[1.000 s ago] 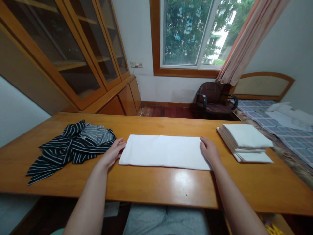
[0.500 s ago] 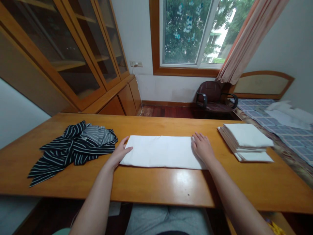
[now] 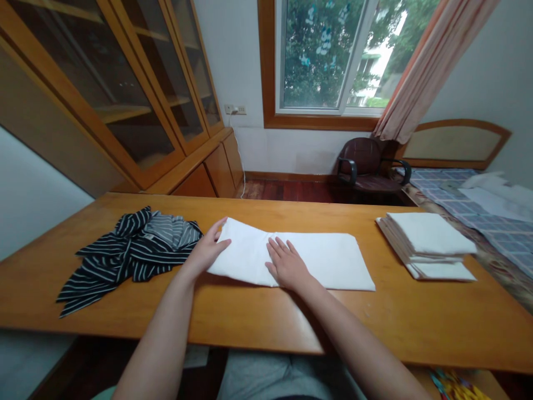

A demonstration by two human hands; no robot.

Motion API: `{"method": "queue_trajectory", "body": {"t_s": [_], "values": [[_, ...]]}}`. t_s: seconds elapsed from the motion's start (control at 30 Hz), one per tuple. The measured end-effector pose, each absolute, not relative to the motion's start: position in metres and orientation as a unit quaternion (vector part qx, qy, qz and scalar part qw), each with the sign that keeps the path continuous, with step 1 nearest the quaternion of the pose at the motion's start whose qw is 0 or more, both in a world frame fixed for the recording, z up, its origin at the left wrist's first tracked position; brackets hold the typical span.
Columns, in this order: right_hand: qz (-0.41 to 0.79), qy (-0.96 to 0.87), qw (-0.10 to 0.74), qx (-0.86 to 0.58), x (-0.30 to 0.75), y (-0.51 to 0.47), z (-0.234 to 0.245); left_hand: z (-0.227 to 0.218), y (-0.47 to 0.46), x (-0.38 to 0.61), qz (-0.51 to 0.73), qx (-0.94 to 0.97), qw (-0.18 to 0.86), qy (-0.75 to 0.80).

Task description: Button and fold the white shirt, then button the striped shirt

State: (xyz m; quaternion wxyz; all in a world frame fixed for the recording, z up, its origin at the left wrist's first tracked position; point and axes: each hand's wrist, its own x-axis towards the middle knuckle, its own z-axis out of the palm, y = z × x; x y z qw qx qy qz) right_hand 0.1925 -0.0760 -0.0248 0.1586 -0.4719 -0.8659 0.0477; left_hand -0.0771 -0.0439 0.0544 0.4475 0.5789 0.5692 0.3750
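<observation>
On the table [image 3: 250, 328], 1 folded white cloth [image 3: 328, 258] lies lengthwise from left to right, the left hand [image 3: 208, 247] nearer its raised left end, grip pinching that edge, the right hand [image 3: 287, 264] flat at its middle, fingers slightly spread.

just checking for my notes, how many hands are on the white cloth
2: the left hand grips the cloth's raised left end, and the right hand lies flat near its middle. Neither is hidden.
</observation>
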Motion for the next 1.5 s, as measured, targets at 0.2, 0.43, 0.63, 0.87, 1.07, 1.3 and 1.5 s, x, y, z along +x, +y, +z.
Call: {"method": "queue_trajectory", "body": {"t_s": [0.2,0.43,0.63,0.87,1.07,1.3,1.5], "values": [[0.064,-0.858,0.176,-0.479,0.193,-0.074,-0.022,0.102,-0.035,-0.038,0.279,0.732,0.279,0.556],[0.024,-0.866,0.156,-0.475,0.178,-0.086,-0.014,0.122,-0.022,0.002,0.269,0.776,0.277,0.499],[0.042,-0.873,0.150,-0.462,0.160,-0.084,-0.012,0.104,-0.020,0.026,0.280,0.783,0.335,0.444],[0.222,-0.832,0.279,-0.424,0.181,-0.088,-0.003,0.075,-0.025,0.055,0.262,0.793,0.394,0.384],[0.374,-0.705,0.353,-0.488,0.237,-0.099,0.001,0.045,-0.019,0.036,0.379,0.763,0.364,0.375],[0.593,-0.445,0.432,-0.513,0.259,-0.104,0.021,0.020,-0.011,0.036,0.351,0.847,0.202,0.343],[0.551,-0.508,0.392,-0.534,0.241,-0.101,0.012,0.010,0.000,0.051,0.177,0.876,0.149,0.423]]}}
